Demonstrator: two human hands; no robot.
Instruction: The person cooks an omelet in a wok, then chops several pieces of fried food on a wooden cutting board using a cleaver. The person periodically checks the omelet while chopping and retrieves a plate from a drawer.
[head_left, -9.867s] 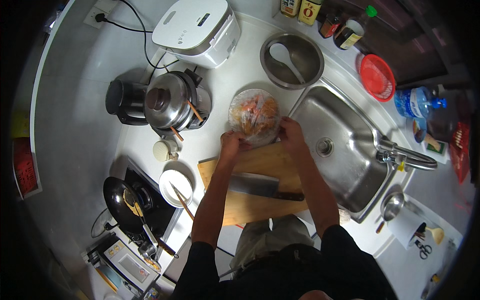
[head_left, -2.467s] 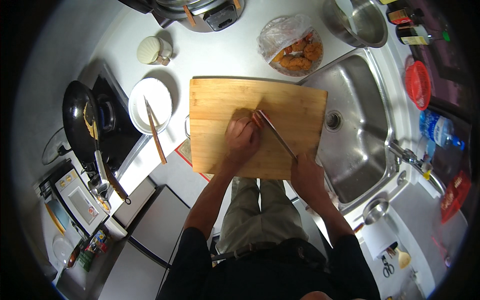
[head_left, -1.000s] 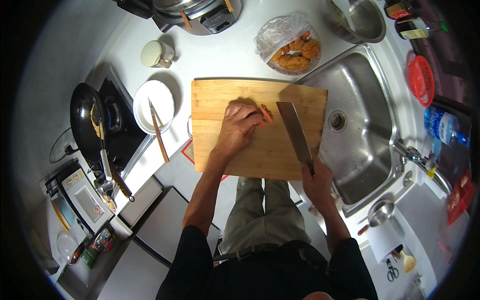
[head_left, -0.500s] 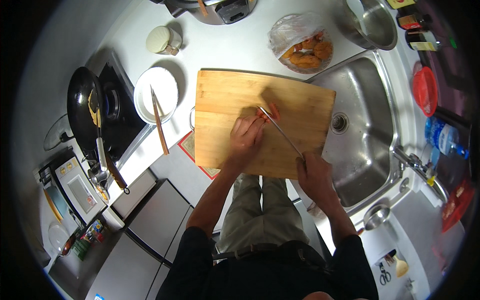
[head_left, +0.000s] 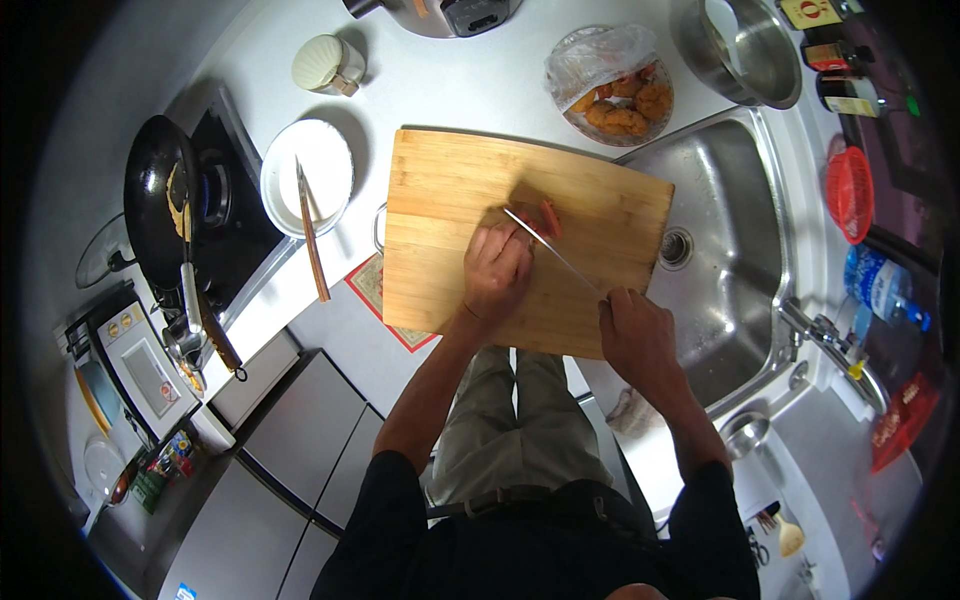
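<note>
Head view, sole camera: wooden cutting board (head_left: 440, 220) lies at the counter's front, its right edge reaching over the rim of the steel sink (head_left: 720, 185). Right hand (head_left: 638, 330) is closed around the handle of a knife (head_left: 556, 253); blade seen nearly edge-on as a thin bright line, running from the fist toward upper left, its far end just beside the left hand's fingers. Left hand (head_left: 498, 270) rests on the board, back of the hand up, fingers bent downward; fingertips are hidden, so whether they are closed on anything cannot be told. Red-orange food piece (head_left: 549, 217) lies on the board just right of the blade, apart from the left hand. Beyond the board's far edge: plate (head_left: 668, 118) of browned food chunks (head_left: 617, 120), partly covered by clear plastic film (head_left: 600, 58). Left of the board, well apart from both hands: white bowl (head_left: 335, 165) with a slim brown-handled utensil (head_left: 308, 235) laid across its rim; farther left, black wok (head_left: 150, 200) at the cooktop (head_left: 245, 195).
</note>
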